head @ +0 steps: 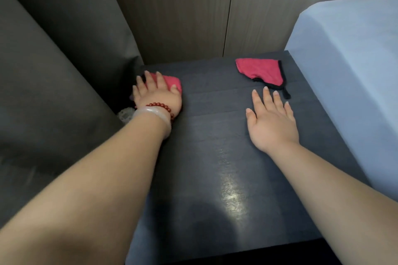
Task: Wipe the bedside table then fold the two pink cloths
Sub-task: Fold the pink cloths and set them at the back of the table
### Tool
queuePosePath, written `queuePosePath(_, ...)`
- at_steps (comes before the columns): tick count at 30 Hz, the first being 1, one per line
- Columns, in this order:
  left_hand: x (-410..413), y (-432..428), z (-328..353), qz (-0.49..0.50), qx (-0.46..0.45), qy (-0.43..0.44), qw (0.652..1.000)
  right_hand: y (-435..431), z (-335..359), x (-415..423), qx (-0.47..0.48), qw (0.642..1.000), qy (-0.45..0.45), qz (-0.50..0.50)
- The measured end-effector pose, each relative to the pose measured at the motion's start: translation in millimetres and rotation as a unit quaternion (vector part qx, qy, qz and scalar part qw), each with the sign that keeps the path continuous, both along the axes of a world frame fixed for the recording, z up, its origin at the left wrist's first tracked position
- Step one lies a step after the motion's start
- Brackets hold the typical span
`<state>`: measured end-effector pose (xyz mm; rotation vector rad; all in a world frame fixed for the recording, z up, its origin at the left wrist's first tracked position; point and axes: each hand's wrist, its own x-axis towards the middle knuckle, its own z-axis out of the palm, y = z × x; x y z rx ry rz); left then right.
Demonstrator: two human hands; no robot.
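The dark bedside table [215, 168] fills the middle of the view. My left hand [156, 94] lies flat with spread fingers on a pink cloth [173, 83] at the table's far left corner, pressing it down. A second pink cloth [258, 70] with black trim and a black loop lies bunched at the far right of the tabletop. My right hand [271, 118] rests flat on the bare tabletop just in front of that cloth, not touching it. My left wrist wears a red bead bracelet and a pale bangle.
A grey upholstered surface [53, 71] rises along the table's left side. A bed with a light blue sheet [349, 75] borders the right side. Wood wall panels [183, 11] stand behind. A small white lacy object [125, 115] sits in the gap at the left.
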<state>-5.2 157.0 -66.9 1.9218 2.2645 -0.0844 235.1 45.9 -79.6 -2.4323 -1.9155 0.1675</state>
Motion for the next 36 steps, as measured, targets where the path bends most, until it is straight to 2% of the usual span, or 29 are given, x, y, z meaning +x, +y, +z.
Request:
queuePosePath(2,42,-45,-5,-0.095,0.033,-0.014,0.995,-1,0,0,-0.001,1.000,0.000,0.000)
queuePosePath(4,70,-97,-10,-0.219,0.057,-0.033,0.974,-1,1,-1,0.000,1.000,0.005,0.002)
queuePosePath(6,64,-99,-8,-0.272,0.045,-0.037,0.961,-1,2,0,0.004,1.000,0.017,0.004)
queuePosePath(7,51,-80,-7,-0.258,0.042,-0.033,0.965,-1,2,0,0.008,1.000,0.024,0.006)
queuePosePath(10,12,-22,1,-0.115,-0.013,-0.011,0.993,0,2,5,0.022,0.999,0.045,0.016)
queuePosePath(12,17,-23,1,-0.073,-0.013,-0.010,0.997,2,2,10,0.032,0.997,0.061,0.022)
queuePosePath(14,46,-67,-4,-0.119,0.018,-0.016,0.993,2,2,15,0.032,0.996,0.074,0.040)
queuePosePath(17,84,-165,-5,-0.270,0.063,-0.053,0.959,0,6,27,0.033,0.991,0.108,0.078)
queuePosePath(19,87,-188,-4,-0.334,0.042,-0.063,0.940,-2,8,34,0.046,0.987,0.122,0.096)
queuePosePath(20,79,-177,-4,-0.335,0.039,-0.063,0.939,-3,7,35,0.051,0.986,0.121,0.101)
queuePosePath(22,47,-135,-8,-0.257,0.058,-0.038,0.964,-4,5,34,0.056,0.986,0.117,0.103)
queuePosePath(24,5,-93,-5,-0.136,0.029,-0.011,0.990,-4,4,32,0.059,0.987,0.113,0.101)
queuePosePath(27,-8,-87,-5,-0.065,0.010,-0.011,0.998,-3,2,33,0.061,0.988,0.105,0.100)
queuePosePath(30,48,-155,-7,-0.162,0.064,-0.035,0.984,-2,3,31,0.059,0.988,0.100,0.098)
queuePosePath(33,87,-241,-3,-0.312,0.042,-0.080,0.946,-3,3,32,0.058,0.988,0.104,0.101)
queuePosePath(35,75,-238,-3,-0.321,0.044,-0.086,0.942,-2,3,33,0.057,0.987,0.105,0.104)
queuePosePath(36,61,-221,-5,-0.296,0.065,-0.069,0.950,-1,3,33,0.057,0.987,0.105,0.105)
